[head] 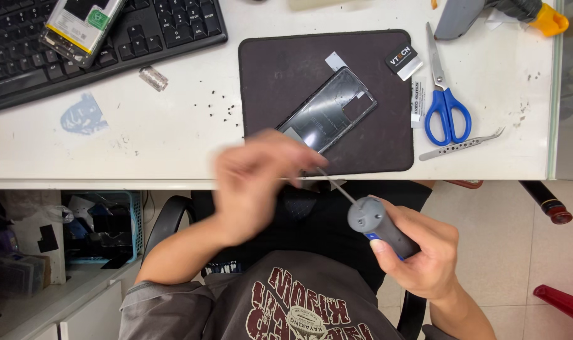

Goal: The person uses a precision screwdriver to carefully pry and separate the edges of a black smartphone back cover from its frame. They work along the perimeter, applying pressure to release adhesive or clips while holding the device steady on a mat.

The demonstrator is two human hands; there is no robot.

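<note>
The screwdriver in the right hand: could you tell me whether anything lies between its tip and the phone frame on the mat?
The left hand, blurred, covers the near end of the phone frame where the screwdriver shaft points. The right hand grips the handle below the desk edge. Nothing else visible stands between them.

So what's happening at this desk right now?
A person sits at a white desk. The right hand grips a grey electric screwdriver, its thin bit pointing toward the left hand, which is blurred at the desk edge. A phone back cover lies on a dark mat, with blue scissors and tweezers beside it.
</note>
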